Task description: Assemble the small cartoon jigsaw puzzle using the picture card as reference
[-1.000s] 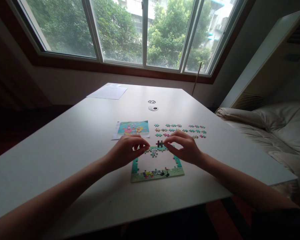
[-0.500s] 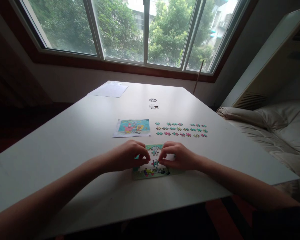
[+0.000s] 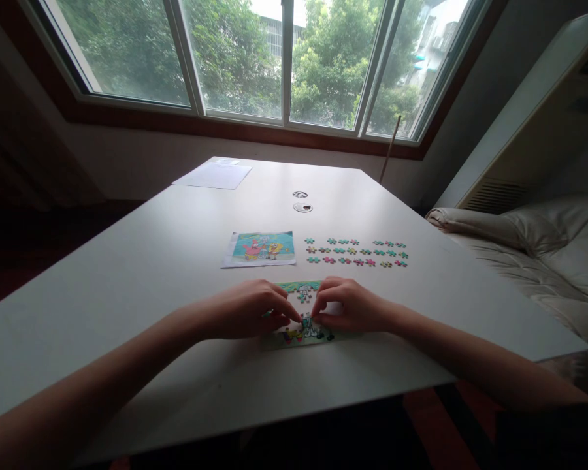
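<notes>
1. The counter (image 3: pixel 166 274) is showing a white strip between its near edge and the puzzle (image 3: pixel 294 337), while wide surface is stretching left and right, giving the forearms sideways room.
2. A piece (image 3: pixel 307 319) is sitting inside the puzzle's border, right by the near row; whether it is lying flush cannot be told.
3. The right hand (image 3: pixel 349 305) is keeping its grip together, thumb and finger clamped on the piece's right side, probably for steering it.
4. The left hand (image 3: pixel 257 310) is pointing a finger at the piece's left side, likely for steadying; whether that grip is closing cannot be told.
5. The sheet (image 3: pixel 263 248) is lying picture-up beyond the left hand, presumably for easy viewing.
6. Loose pieces (image 3: pixel 340 250) are lying spaced in rows beyond the right hand, seemingly for easy picking, with a gap separating them from the sheet.
7. Paper (image 3: pixel 213 175) is resting near the far edge.
</notes>
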A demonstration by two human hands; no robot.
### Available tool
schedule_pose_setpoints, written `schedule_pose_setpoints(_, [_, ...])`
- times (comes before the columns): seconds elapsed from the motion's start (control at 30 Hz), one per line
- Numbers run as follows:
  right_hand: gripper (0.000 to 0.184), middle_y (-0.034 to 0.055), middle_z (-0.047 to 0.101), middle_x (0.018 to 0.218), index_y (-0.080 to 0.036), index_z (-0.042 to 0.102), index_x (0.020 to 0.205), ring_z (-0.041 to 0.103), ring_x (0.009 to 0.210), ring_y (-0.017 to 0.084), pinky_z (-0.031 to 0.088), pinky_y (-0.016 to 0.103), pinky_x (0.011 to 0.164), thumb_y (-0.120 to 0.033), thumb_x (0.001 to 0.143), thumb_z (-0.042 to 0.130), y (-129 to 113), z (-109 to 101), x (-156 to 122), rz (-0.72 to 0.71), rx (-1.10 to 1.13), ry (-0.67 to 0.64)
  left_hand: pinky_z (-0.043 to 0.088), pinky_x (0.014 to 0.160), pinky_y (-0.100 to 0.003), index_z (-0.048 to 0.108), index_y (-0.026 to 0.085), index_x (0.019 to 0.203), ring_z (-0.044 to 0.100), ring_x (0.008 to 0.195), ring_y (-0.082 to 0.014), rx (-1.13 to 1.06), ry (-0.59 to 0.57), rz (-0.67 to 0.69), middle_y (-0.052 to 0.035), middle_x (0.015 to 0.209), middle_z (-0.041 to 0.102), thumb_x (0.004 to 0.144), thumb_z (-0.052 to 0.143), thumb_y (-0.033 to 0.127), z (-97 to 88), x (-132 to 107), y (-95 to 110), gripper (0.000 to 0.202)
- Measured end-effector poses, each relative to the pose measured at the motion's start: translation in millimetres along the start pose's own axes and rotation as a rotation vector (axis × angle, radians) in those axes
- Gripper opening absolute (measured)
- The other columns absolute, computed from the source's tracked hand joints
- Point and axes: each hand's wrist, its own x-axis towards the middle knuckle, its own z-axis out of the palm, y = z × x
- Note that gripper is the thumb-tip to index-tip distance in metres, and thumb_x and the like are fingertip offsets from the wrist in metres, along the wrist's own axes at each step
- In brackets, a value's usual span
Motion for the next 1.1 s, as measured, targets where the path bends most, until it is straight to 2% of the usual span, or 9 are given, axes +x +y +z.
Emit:
schedule_pose_setpoints(0.33, [0.006,0.0035,0.062,0.073,-0.017,0.067,0.073,0.055,0.068,0.012,0.045,0.022,0.064,-0.016,0.074,0.062,0.2,-1.2,-0.7,-0.007,-0.034,-0.011,0.039,0.062,-0.019,0.068,0.027,0.102,0.060,0.069,-0.0124,0.113,-0.030,0.029,-0.0017,0.080,0.066,0.080,0.053,0.010,3.9,-0.5,4.4,0.032])
schedule_pose_setpoints(0.53, [0.007,0.0034,0.061,0.073,-0.017,0.068,0.074,0.054,0.068,0.012,0.045,0.022,0.063,-0.015,0.073,0.061,0.6,-2.6,-0.2,-0.017,-0.042,-0.024,0.038,0.060,-0.019,0.067,0.027,0.101,0.059,0.069,-0.0131,0.156,-0.057,0.041,-0.0009,0.077,0.065,0.079,0.052,0.008,4.4,1.1,6.4,0.033])
schedule_pose_setpoints(0.87, [0.012,0.0048,0.062,0.078,-0.018,0.068,0.081,0.055,0.072,0.013,0.045,0.024,0.069,-0.022,0.081,0.056,-0.6,-5.3,-2.4,-0.130,-0.069,-0.076,0.038,0.060,-0.020,0.067,0.027,0.102,0.059,0.069,-0.0136,0.206,-0.051,0.062,-0.0009,0.075,0.064,0.080,0.051,0.007,4.6,2.1,7.5,0.034])
schedule_pose_setpoints(1.1, [0.014,0.0047,0.062,0.077,-0.017,0.068,0.083,0.054,0.070,0.012,0.044,0.023,0.068,-0.021,0.082,0.055,-0.9,-6.6,-1.4,-0.151,-0.059,-0.099,0.038,0.060,-0.020,0.066,0.029,0.102,0.059,0.069,-0.0127,0.226,-0.068,0.050,0.0003,0.074,0.063,0.080,0.052,0.010,3.4,1.0,9.7,0.032])
